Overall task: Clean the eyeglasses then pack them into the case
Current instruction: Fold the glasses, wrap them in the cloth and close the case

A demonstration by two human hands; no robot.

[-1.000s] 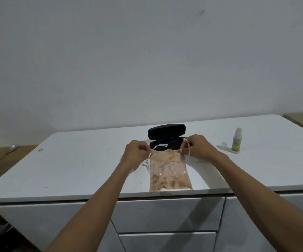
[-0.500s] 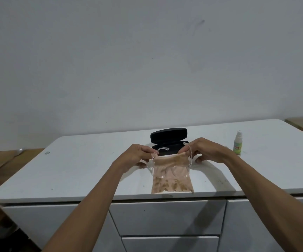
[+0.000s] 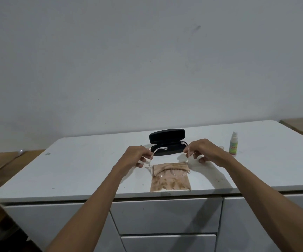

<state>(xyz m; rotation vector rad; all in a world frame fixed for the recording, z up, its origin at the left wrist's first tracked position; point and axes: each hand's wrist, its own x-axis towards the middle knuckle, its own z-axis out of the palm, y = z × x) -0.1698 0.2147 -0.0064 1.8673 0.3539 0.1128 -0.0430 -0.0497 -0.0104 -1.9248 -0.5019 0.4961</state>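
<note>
Left hand [image 3: 135,156] and right hand [image 3: 204,151] each grasping a temple of clear eyeglasses [image 3: 167,170], patterned cloth [image 3: 170,184] beneath on white countertop [image 3: 85,171], open black case [image 3: 167,140] beyond, spray bottle [image 3: 233,145] right of the right hand, grey wall [image 3: 147,60] behind.

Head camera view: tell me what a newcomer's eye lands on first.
Two hands, left and right, hold clear eyeglasses by the temples over a tan patterned cloth at the counter's front edge. Just behind sits an open black case, with a small spray bottle to the right.
</note>
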